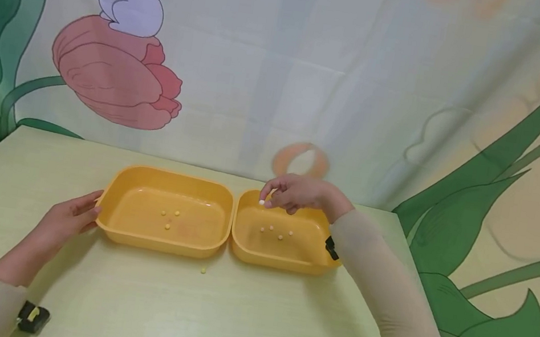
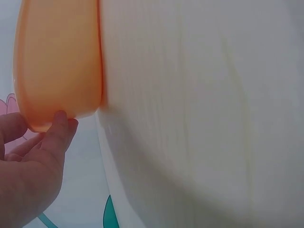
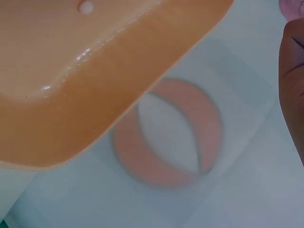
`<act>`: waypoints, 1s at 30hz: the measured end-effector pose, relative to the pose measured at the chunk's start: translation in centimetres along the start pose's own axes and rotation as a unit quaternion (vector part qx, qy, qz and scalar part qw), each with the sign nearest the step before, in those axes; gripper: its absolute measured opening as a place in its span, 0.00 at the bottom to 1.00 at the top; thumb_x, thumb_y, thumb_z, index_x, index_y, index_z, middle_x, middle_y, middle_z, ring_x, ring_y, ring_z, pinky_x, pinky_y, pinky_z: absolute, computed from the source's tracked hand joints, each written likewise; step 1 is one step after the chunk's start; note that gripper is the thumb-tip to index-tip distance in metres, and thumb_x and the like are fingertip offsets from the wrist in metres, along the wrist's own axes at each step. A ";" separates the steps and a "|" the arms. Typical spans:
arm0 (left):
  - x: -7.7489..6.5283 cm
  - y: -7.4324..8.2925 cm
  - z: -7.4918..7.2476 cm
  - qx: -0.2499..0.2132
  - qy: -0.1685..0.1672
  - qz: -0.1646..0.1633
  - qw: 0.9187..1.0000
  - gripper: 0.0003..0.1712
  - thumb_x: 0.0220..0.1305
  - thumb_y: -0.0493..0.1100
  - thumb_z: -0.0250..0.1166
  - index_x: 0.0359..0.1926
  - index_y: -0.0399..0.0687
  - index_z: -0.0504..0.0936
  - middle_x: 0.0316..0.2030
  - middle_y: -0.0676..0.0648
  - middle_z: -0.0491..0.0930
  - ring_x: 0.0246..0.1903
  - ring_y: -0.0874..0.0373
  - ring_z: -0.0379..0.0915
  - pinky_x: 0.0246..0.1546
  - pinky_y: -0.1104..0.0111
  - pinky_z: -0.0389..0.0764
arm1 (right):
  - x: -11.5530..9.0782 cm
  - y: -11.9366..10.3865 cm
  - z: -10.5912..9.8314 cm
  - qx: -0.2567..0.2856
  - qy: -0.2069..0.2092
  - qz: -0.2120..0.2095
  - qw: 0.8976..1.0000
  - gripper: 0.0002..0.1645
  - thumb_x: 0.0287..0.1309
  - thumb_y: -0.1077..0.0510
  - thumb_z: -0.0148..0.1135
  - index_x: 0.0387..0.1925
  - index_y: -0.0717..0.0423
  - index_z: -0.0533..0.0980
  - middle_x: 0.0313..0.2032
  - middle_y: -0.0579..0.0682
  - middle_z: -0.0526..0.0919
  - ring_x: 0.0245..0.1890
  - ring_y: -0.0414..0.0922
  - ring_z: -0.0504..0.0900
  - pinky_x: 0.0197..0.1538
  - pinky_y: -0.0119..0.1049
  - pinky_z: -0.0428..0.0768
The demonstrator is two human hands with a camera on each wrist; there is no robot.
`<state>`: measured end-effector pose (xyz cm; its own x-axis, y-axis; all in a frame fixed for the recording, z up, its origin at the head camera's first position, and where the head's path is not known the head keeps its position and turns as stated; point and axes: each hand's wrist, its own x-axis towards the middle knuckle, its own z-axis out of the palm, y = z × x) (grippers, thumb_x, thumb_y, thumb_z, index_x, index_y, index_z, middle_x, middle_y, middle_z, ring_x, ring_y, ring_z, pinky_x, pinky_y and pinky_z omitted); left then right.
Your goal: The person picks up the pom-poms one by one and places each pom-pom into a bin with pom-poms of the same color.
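Two yellow plastic trays stand side by side on the table. At the outer end of the larger left tray [image 1: 160, 245], my left hand [image 1: 67, 220] holds the rim, fingers against the outside wall in the left wrist view. Three small yellow pellets [image 1: 167, 226] lie in that tray. Over the back left part of the smaller right tray [image 1: 282, 262], my right hand [image 1: 298, 191] pinches a small white pellet [image 1: 262, 202] between thumb and forefinger. Several white pellets [image 1: 280, 237] are spread on the floor of the right tray. In the right wrist view the fingertips are out of frame.
One yellow pellet [image 1: 203, 270] lies on the pale table [image 1: 207, 321], in front of the left tray. A printed curtain [image 1: 232, 71] with flowers and leaves hangs right behind the table's back edge. The trays' neighbouring walls stand close together.
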<state>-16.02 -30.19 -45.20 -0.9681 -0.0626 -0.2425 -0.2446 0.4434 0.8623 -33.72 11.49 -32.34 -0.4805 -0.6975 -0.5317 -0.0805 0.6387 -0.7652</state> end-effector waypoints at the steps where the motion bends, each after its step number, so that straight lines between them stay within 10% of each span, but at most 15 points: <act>1: 0.0 0.0 0.0 0.001 0.000 -0.001 1.000 0.36 0.83 0.48 0.44 0.80 0.36 0.45 0.76 0.24 0.54 0.71 0.34 0.64 0.58 0.70 0.82 | 0.4 0.3 -0.1 0.006 -0.011 0.005 1.000 0.06 0.72 0.64 0.57 0.46 0.54 0.76 0.16 0.39 0.58 0.18 0.37 0.52 0.26 0.27 0.57; 15: 0.0 0.1 0.0 -0.004 0.002 -0.005 1.000 0.34 0.83 0.45 0.44 0.80 0.35 0.45 0.76 0.24 0.53 0.71 0.34 0.64 0.56 0.74 0.84 | 4.1 4.2 -1.4 0.026 -0.078 0.083 0.993 0.06 0.73 0.64 0.55 0.48 0.58 0.75 0.15 0.39 0.59 0.16 0.35 0.54 0.25 0.27 0.56; 30: -0.1 0.4 0.0 -0.014 0.002 -0.005 1.000 0.34 0.84 0.44 0.43 0.80 0.35 0.44 0.76 0.24 0.52 0.74 0.32 0.58 0.58 0.71 0.81 | 7.1 5.9 -0.6 -0.096 -0.096 0.162 0.977 0.09 0.71 0.58 0.60 0.49 0.54 0.81 0.16 0.38 0.63 0.15 0.35 0.56 0.22 0.25 0.60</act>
<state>-16.06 -30.00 -44.87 -0.9658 -0.0700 -0.2498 -0.2558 0.4175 0.8720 -38.17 10.52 -40.44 -0.3366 -0.4847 -0.8073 -0.1218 0.8726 -0.4731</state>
